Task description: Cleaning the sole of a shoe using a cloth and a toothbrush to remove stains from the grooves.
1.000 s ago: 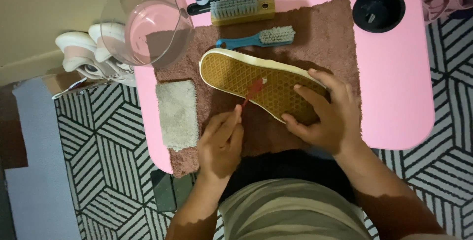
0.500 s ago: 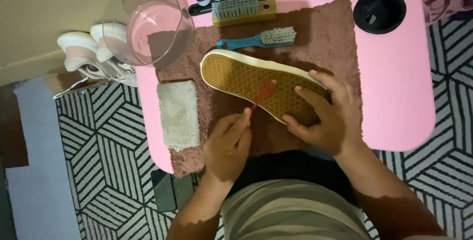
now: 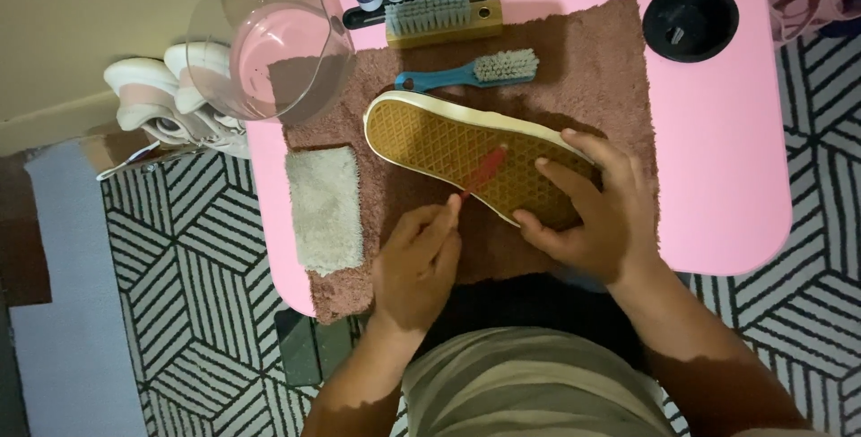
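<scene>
careful, your left hand is pinched on the red brush, and pressing hard could skid the upturned shoe from under your flat, spread right hand.

Shoe: tan-brown sole with a fine waffle-grid pattern, off-white rim; the brush laid on it is red, the towel under it dusty brown-mauve, the folded cloth cream. Table plain pink — on it a teal-handled brush with grey-beige bristles, a wooden brush with pale bristles, a black round lid and a clear bowl. Rug black-and-white geometric cube pattern — white sneakers with pinkish trim beside it.
</scene>
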